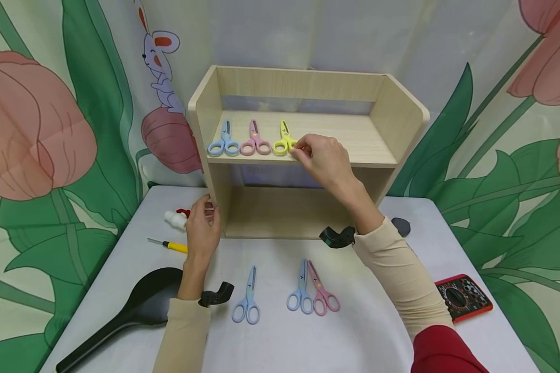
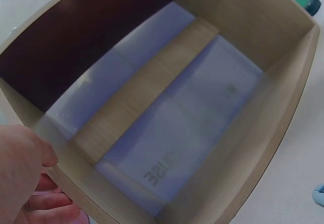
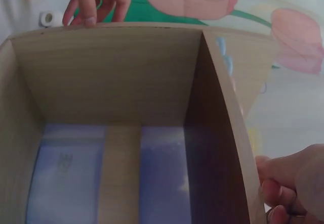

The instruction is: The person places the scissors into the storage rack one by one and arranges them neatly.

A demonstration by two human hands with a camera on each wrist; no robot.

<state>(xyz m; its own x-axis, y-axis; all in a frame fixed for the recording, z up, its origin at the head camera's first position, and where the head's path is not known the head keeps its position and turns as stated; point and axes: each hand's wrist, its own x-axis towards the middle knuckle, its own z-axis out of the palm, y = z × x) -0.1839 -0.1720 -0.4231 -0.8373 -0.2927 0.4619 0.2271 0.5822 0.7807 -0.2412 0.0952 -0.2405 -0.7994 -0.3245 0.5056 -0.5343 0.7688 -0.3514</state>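
Tulip-print cloth (image 1: 37,124) backs a white table (image 1: 280,349). On the upper board of the shelf (image 1: 303,83), the right hand (image 1: 326,160) pinches the yellow scissors (image 1: 285,135) by a loop — partly hidden; the left hand (image 1: 203,228), fingers curled, grips the shelf's side. Faint lettering (image 2: 158,172) behind — seemingly "USE" — is blurred.

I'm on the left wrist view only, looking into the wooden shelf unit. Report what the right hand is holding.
Observer: The right hand pinches the handle of the yellow scissors on the upper board.

Operator: Tell me what lies beside them up there.

Observer: To their left, in the head view, are pink scissors, then blue scissors.

Operator: Now name what's at the far right of the table.

Observer: A black multimeter with a red edge lies near the right side of the table, in the head view.
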